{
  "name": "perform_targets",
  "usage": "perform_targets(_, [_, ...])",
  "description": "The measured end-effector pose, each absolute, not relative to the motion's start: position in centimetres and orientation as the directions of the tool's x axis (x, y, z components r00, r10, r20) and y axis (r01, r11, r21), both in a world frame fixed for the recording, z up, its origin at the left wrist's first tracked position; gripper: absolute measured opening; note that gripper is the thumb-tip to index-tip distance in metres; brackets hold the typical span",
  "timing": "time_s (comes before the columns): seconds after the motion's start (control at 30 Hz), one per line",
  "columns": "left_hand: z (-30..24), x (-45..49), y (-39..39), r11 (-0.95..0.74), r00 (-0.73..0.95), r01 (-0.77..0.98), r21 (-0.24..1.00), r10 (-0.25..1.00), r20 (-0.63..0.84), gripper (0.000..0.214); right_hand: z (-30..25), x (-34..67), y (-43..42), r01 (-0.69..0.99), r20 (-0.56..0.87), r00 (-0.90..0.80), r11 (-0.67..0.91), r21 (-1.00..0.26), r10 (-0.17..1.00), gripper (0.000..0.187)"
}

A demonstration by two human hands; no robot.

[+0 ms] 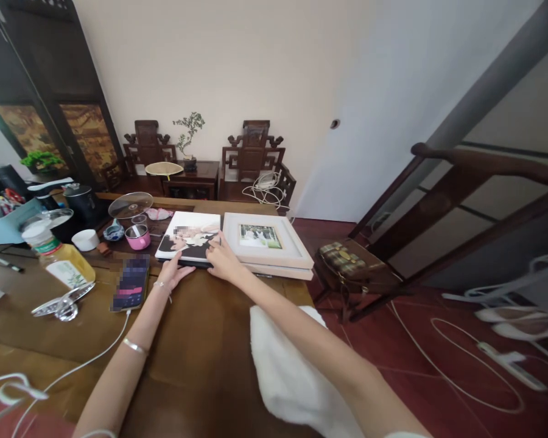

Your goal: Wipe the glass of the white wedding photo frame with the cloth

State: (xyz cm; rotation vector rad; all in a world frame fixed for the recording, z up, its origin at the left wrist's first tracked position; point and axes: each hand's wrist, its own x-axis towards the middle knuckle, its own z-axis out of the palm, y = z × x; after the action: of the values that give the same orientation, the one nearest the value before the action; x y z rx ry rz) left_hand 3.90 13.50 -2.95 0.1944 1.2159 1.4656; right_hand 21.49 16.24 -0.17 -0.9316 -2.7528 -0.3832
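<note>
A photo album (192,226) with a couple's picture on its white and black cover lies on the wooden table's far side. My left hand (174,274) is at its front edge, thumb on the cover's edge and the other fingers pointing right along the front. My right hand (223,260) grips the album's front right corner, a finger reaching up along the right side. Just right of it is a pale wooden picture frame (296,246) with a small wedding photo, stacked on another pale frame or box. Beneath my right forearm lies a white cloth (274,371).
Left of the album stand a pink cup (137,238), a charging phone (132,283), a bottle of yellow liquid (68,264), a silver hair clip (66,305) and a white cup (86,239). A wooden chair (438,213) holding a plaid bag (341,258) stands right of the table.
</note>
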Motion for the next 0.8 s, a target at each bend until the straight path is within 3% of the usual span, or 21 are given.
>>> perform_targets(0.27, [-4.0,4.5,14.5,0.174,-0.353,-0.611,0.772,0.813,-0.463,0.046,-0.7,21.9,16.2,0.624,0.319,-0.766,0.765,0.16,0.558,0.027])
perform_targets(0.67, [-3.1,5.5,13.9,0.143,-0.354,-0.575,0.805,0.844,-0.403,0.046,-0.4,24.5,16.5,0.626,0.381,-0.734,0.778,0.056,0.563,0.039])
perform_targets(0.73, [-3.0,5.6,13.7,0.14,-0.354,-0.584,0.8,0.843,-0.406,0.046,0.2,26.7,16.2,0.641,0.412,-0.697,0.768,-0.012,0.587,0.047])
perform_targets(0.8, [-2.9,5.7,13.5,0.137,-0.361,-0.593,0.794,0.835,-0.414,0.049,0.8,29.8,15.9,0.688,0.455,-0.574,0.702,-0.182,0.681,0.047])
